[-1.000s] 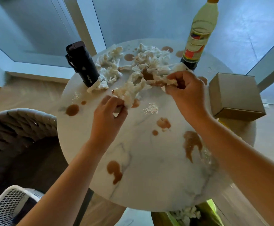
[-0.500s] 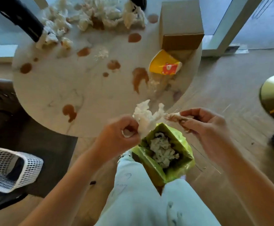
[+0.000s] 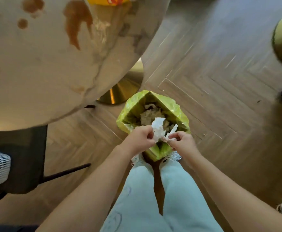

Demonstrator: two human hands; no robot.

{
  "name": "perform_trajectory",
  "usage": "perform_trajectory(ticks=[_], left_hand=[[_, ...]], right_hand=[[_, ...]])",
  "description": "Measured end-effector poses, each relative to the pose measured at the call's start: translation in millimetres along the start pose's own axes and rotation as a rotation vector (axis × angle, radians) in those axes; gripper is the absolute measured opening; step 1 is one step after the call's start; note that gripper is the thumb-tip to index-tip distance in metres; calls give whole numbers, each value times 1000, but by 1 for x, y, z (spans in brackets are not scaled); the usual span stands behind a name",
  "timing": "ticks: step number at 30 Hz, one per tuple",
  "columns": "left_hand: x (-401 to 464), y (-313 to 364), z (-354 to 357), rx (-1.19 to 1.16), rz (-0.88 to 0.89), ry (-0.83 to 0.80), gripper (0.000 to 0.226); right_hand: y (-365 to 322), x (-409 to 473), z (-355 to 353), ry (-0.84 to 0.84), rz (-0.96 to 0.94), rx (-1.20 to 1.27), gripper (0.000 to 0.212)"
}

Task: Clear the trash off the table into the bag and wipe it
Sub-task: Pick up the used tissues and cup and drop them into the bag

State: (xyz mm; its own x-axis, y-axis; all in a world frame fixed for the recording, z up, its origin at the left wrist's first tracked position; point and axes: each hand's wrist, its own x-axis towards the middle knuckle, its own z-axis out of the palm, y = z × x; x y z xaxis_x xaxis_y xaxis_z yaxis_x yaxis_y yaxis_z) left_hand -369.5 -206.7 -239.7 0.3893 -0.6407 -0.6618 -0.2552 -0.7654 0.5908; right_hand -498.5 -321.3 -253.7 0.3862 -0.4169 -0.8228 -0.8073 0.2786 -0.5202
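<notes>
Over the green bag (image 3: pixel 174 107) on the floor, both hands (image 3: pixel 139 137) (image 3: pixel 181 142) pinching crumpled tissue (image 3: pixel 158 129) near its front rim, liable to spill outside if released early; stained counter (image 3: pixel 41 64) unwiped.

Just one cam here, head-mounted, wide-angle, pointing almost straight down past the person's legs (image 3: pixel 162 198) at the floor (image 3: pixel 220 81). Both hands sit near frame centre, left hand (image 3: pixel 137 139) and right hand (image 3: pixel 183 142), fairly close to the lens. The green bag (image 3: pixel 173 108) opens just beyond them. The table (image 3: pixel 41 69) fills the upper-left, beyond and left of the left hand. Edges bend from lens distortion.
</notes>
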Motion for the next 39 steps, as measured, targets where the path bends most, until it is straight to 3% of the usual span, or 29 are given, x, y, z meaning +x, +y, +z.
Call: perform_trajectory(ticks=[4, 9, 10, 13, 18, 25, 31, 39], left_hand=[[59, -47, 26, 148, -83, -104, 17], [99, -89, 46, 240, -85, -174, 8], [103, -94, 49, 262, -70, -182, 9], [102, -99, 50, 301, -61, -179, 43], [57, -68, 24, 206, 10, -92, 48], [-71, 5, -58, 20, 99, 35, 36], [-163, 28, -140, -164, 83, 346, 23], [-189, -8, -245, -257, 1, 829, 21]], right_hand=[[31, 61, 26, 19, 62, -134, 18], [49, 102, 45, 25, 9, -285, 32], [51, 104, 46, 10, 19, -304, 36], [49, 98, 45, -53, 39, -382, 53], [29, 63, 39, -10, -45, -483, 52], [-56, -44, 35, 47, -435, -496, 36], [-164, -114, 52, 48, -924, -510, 24], [-287, -125, 118, 47, -1095, -552, 24]])
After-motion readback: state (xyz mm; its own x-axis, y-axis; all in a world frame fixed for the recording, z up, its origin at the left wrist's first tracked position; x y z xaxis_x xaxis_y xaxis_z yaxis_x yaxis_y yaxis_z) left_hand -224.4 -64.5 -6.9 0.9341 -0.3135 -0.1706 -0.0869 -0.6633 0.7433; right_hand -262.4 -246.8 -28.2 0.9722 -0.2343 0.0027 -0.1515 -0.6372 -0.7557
